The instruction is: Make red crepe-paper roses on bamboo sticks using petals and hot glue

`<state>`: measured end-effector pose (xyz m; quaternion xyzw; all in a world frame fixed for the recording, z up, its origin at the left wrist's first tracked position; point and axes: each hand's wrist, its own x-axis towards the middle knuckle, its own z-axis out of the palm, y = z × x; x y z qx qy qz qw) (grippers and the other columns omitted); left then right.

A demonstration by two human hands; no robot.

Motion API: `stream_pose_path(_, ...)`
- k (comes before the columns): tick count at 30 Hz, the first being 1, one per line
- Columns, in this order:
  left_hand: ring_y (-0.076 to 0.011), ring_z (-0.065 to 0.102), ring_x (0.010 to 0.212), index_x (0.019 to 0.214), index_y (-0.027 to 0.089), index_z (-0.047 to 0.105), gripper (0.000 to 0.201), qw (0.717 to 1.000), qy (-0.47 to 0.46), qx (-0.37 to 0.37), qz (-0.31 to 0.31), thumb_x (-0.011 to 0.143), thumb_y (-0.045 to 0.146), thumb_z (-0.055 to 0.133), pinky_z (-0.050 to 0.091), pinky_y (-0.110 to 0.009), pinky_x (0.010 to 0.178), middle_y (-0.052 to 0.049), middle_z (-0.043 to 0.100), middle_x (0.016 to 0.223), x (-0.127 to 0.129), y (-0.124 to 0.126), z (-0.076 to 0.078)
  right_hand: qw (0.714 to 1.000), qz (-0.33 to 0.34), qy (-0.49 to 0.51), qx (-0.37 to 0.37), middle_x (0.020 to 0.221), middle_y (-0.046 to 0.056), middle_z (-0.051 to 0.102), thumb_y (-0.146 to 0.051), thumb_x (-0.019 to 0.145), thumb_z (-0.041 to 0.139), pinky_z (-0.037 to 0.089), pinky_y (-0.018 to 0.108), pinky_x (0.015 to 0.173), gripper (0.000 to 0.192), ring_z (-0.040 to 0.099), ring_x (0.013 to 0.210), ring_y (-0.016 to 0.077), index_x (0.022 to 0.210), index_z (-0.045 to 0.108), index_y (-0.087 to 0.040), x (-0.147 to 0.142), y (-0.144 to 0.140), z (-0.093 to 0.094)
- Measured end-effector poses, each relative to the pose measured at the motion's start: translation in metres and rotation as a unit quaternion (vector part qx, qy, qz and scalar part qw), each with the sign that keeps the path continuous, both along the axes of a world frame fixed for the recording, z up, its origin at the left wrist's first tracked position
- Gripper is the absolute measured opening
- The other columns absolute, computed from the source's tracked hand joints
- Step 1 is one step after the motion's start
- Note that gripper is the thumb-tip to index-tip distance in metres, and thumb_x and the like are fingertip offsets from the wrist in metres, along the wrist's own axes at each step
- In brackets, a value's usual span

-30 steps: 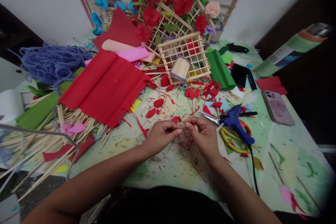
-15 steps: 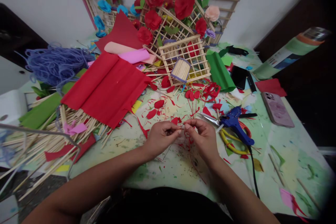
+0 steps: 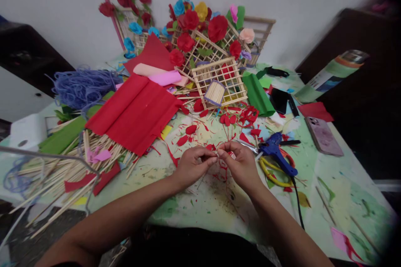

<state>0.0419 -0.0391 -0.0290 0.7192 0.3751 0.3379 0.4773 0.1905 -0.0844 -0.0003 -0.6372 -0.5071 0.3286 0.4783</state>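
Left hand [image 3: 191, 166] and right hand [image 3: 239, 164] meet fingertip to fingertip, pinching.

Matt, creased red crepe paper [image 3: 134, 110] lies left of the bare wooden stick lattice [image 3: 219, 81]. Right of that lattice sit a glossy blue plastic glue gun [image 3: 277, 154] and a smooth, shiny phone [image 3: 323, 135].

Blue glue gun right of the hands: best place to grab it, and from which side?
Probably the glue gun by its handle, the thick blue part slanting toward the cord end. Come from above on the right: the nozzle points left at the right hand, and yellow-handled scissors lie beside it.
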Motion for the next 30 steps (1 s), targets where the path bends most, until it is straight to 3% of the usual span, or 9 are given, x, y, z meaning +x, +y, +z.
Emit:
stream_pose_path(4, -0.0139, 0.06, 0.065, 0.076, 0.015, 0.07, 0.015, 0.995, -0.054, 0.083, 0.009, 0.077, 0.028, 0.064, 0.047, -0.025, 0.062, -0.006, 0.068, 0.07, -0.002, 0.007, 0.015, 0.998, 0.063, 0.011, 0.0, 0.066, 0.002, 0.063, -0.029, 0.074, 0.059, 0.043, 0.029, 0.064, 0.013, 0.056, 0.064, 0.0151, 0.07, 0.064, -0.018, 0.007, 0.002, 0.024)
stream_pose_path(7, -0.014, 0.061, 0.069, 0.08, 0.015, 0.069, 0.014, 0.987, -0.084, 0.126, 0.042, 0.078, 0.027, 0.064, 0.048, -0.026, 0.065, -0.006, 0.068, 0.073, -0.002, 0.015, 0.039, 0.996, 0.089, 0.028, 0.013, 0.063, 0.0, 0.061, -0.03, 0.076, 0.06, 0.042, 0.026, 0.059, 0.013, 0.053, 0.059, 0.0124, 0.072, 0.065, -0.018, 0.011, 0.005, 0.048)
stream_pose_path(9, -0.014, 0.062, 0.071, 0.086, 0.015, 0.068, 0.015, 0.986, -0.12, 0.114, 0.031, 0.078, 0.027, 0.064, 0.05, -0.026, 0.067, -0.006, 0.069, 0.078, 0.0, 0.02, 0.059, 0.995, 0.087, 0.033, 0.033, 0.065, 0.0, 0.062, -0.031, 0.075, 0.063, 0.042, 0.026, 0.059, 0.013, 0.053, 0.06, 0.0121, 0.073, 0.066, -0.018, 0.012, 0.008, 0.063)
stream_pose_path(12, -0.0144, 0.065, 0.076, 0.096, 0.015, 0.065, 0.021, 0.982, -0.165, 0.072, -0.053, 0.076, 0.024, 0.066, 0.052, -0.026, 0.069, -0.006, 0.07, 0.085, 0.007, 0.025, 0.087, 0.993, 0.068, 0.056, 0.083, 0.068, 0.001, 0.065, -0.032, 0.073, 0.066, 0.045, 0.028, 0.064, 0.013, 0.057, 0.065, 0.0138, 0.074, 0.067, -0.019, 0.013, 0.016, 0.081)
stream_pose_path(15, -0.0147, 0.066, 0.077, 0.101, 0.016, 0.062, 0.028, 0.978, -0.189, 0.046, -0.077, 0.074, 0.02, 0.067, 0.053, -0.026, 0.07, -0.005, 0.07, 0.083, 0.016, 0.027, 0.106, 0.988, 0.048, 0.09, 0.12, 0.068, 0.001, 0.066, -0.033, 0.072, 0.067, 0.046, 0.029, 0.066, 0.014, 0.058, 0.066, 0.0145, 0.074, 0.067, -0.019, 0.016, 0.023, 0.092)
stream_pose_path(19, -0.0136, 0.066, 0.073, 0.099, 0.015, 0.061, 0.028, 0.972, -0.228, 0.037, -0.042, 0.072, 0.018, 0.068, 0.052, -0.024, 0.068, -0.004, 0.07, 0.076, 0.024, 0.028, 0.112, 0.982, 0.032, 0.111, 0.148, 0.072, 0.002, 0.068, -0.033, 0.07, 0.071, 0.047, 0.03, 0.068, 0.015, 0.06, 0.068, 0.0154, 0.075, 0.068, -0.02, 0.02, 0.027, 0.096)
stream_pose_path(25, -0.0118, 0.066, 0.073, 0.1, 0.016, 0.059, 0.031, 0.967, -0.255, 0.008, 0.003, 0.072, 0.02, 0.071, 0.051, -0.021, 0.066, -0.002, 0.07, 0.075, 0.023, 0.032, 0.103, 0.971, 0.108, 0.129, 0.172, 0.087, 0.006, 0.072, -0.047, 0.079, 0.06, 0.049, 0.034, 0.078, 0.029, 0.066, 0.087, 0.0222, 0.091, 0.072, -0.023, 0.03, 0.025, 0.09)
stream_pose_path(30, -0.0106, 0.066, 0.072, 0.102, 0.017, 0.059, 0.033, 0.971, -0.238, 0.021, -0.022, 0.071, 0.017, 0.071, 0.051, -0.02, 0.069, -0.001, 0.07, 0.074, 0.02, 0.027, 0.103, 0.983, 0.024, 0.13, 0.126, 0.081, 0.009, 0.072, -0.057, 0.082, 0.05, 0.049, 0.037, 0.08, 0.043, 0.066, 0.082, 0.0231, 0.081, 0.072, -0.02, 0.032, 0.041, 0.081)
